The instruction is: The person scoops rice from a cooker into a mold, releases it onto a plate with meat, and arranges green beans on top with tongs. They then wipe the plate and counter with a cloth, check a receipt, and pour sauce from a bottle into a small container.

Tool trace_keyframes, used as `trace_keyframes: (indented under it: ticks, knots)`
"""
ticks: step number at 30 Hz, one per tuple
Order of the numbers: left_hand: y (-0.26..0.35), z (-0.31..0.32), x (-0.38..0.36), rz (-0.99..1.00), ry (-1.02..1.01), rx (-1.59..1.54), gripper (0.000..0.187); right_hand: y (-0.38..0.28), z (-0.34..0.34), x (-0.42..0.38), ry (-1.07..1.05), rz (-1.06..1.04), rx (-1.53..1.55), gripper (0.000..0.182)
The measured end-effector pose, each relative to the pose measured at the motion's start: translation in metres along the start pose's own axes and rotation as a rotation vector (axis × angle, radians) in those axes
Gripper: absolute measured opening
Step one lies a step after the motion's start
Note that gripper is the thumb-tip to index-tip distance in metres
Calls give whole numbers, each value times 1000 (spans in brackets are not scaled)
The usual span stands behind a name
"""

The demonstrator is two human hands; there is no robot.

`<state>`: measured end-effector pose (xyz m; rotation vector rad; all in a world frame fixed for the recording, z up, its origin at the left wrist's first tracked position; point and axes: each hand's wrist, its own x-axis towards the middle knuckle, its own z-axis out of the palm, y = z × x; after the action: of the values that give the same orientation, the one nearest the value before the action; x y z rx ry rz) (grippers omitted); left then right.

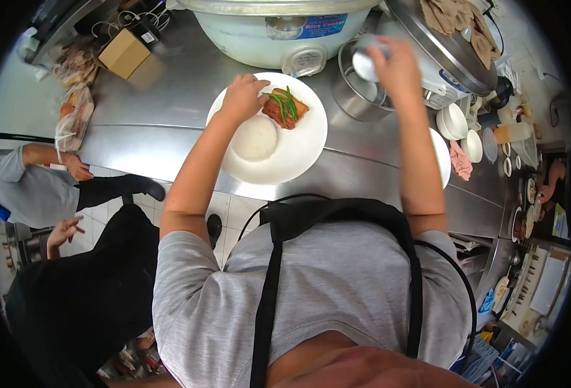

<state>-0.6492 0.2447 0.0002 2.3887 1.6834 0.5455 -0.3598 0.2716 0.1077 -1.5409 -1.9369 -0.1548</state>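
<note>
Stainless-steel counter (169,139): broad, brushed, runs across the upper frame; carries all items below.

Large pale-green rice cooker (279,29): back of the counter, blue label on its front, body only partly in view.

Second cooker with a domed metal lid (450,55): right rear, brown cloth lying on top.

Round white ceramic plate (292,145): centre of the counter, near its front edge. Holds a mound of white rice (255,139) on its left half and a browned piece of meat (285,110) topped with green beans (284,100) on its far half; rice and meat lie just beside each other.

Round steel pot (356,90): right of the plate, close to it.

Brown cardboard box (124,53): left rear.

Small white cup (366,63): held above the steel pot.

Left hand (243,97): fingers curled, resting on the plate's far-left rim, beside the meat.

Right hand (396,64): raised, closed around the small white cup.

Other people (33,187): at left, below counter level, arms and hands only partly seen
</note>
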Motion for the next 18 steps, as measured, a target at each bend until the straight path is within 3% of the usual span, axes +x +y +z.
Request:
trace_keyframes:
  ticks: [3,6,9,12,13,16,18]
  knots:
    - [-15,2,-1,-22,94,-104,30,-2,7,-2,-54,118,-23,30]
    - [-36,-12,-16,-101,199,-202,29,55,8,2,-257,197,-617,27]
    - [-50,-22,-31,-262,253,-324,28,98,9,9,-675,225,-587,26]
    - [-54,-25,-41,-349,272,-417,28,94,-2,21,-794,140,-602,26]
    - [-53,-25,-41,-353,272,-444,28,92,-3,24,-787,108,-641,20]
    - [-53,-24,-41,-352,262,-452,30,75,-5,22,-411,-60,-748,18]
    - [-51,-22,-41,-371,282,-499,30,69,8,12,-600,-80,-756,17]
